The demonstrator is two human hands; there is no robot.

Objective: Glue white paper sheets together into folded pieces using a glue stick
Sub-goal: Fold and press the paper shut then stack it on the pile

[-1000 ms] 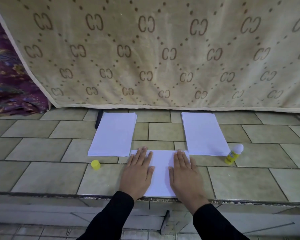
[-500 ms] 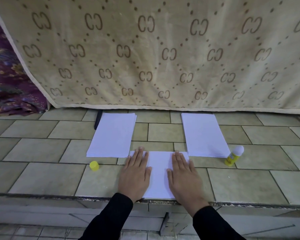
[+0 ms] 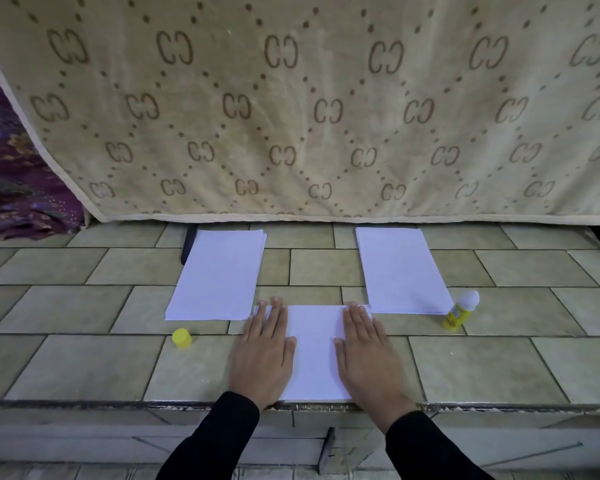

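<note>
Tiled bench (image 3: 84,368), counted from the paper piece:
- One white paper piece (image 3: 314,351), centre, at the near edge.
- Left hand (image 3: 264,355) and right hand (image 3: 368,358) lie flat, fingers straight, pressing its two sides.
- Two paper stacks: left stack (image 3: 219,275) at 10 o'clock, right stack (image 3: 400,271) at 2 o'clock.
- One uncapped glue stick (image 3: 459,311) at 3 o'clock.
- One yellow cap (image 3: 181,338) at 9 o'clock.

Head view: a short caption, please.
Left hand and right hand press a white sheet on the tiled ledge; glue stick uncapped at right, yellow cap at left.
</note>
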